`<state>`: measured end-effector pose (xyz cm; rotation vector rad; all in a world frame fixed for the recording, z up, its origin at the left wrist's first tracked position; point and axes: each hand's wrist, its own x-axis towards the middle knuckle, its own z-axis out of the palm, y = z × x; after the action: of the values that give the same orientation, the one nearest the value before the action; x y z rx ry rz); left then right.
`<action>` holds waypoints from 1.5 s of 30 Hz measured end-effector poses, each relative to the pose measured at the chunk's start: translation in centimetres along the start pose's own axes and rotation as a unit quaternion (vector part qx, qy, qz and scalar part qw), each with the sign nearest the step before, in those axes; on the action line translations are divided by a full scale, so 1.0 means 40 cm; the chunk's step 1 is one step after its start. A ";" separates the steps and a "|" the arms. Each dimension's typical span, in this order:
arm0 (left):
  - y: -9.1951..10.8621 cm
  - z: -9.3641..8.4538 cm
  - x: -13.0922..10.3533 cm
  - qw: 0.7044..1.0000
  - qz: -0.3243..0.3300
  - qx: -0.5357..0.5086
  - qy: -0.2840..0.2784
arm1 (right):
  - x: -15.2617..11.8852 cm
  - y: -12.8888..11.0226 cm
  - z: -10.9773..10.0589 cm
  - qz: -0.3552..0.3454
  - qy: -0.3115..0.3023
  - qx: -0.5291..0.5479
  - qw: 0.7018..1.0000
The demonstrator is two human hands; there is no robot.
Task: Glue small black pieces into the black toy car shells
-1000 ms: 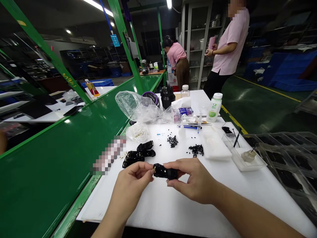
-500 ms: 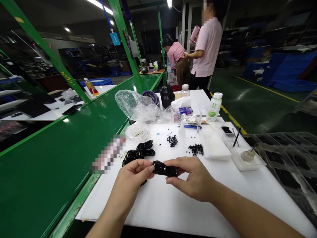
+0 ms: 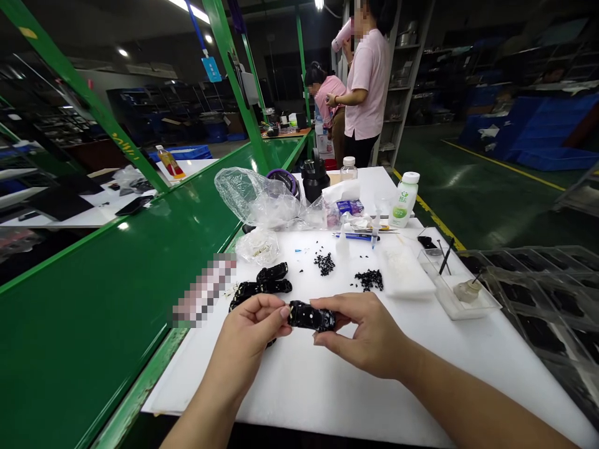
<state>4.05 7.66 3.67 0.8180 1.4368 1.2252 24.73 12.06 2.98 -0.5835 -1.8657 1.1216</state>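
A black car-shaped part [image 3: 311, 317] is held above the white table sheet [image 3: 299, 386]. My right hand [image 3: 362, 333] grips its right end between thumb and fingers. My left hand [image 3: 257, 324] is pinched at its left end; whether anything small sits between those fingertips is hidden. Behind my left hand lie several similar black parts [image 3: 274, 272], partly covered by it. Farther back are two piles of tiny black pieces, one in the middle [image 3: 324, 264] and one nearer my right hand [image 3: 369, 280].
A clear tray [image 3: 489, 305] with a small jar stands right, beside a white foam block [image 3: 406, 274]. A white bottle [image 3: 404, 199], plastic bag [image 3: 257, 202] and black flask [image 3: 315, 181] stand behind. Two people [image 3: 367, 87] are beyond the table.
The black part has tilted slightly in my hands, showing more of its shiny surface. The standing person beyond has moved left and raised a pink bottle to the head.
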 end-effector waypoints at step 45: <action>0.122 -0.118 0.140 0.635 0.317 0.703 -0.051 | 0.012 0.025 0.001 0.100 -0.154 -0.147 0.972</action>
<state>-2.41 12.89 6.62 2.5677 1.9499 0.1600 24.39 12.90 2.30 -0.8156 -2.3073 1.1215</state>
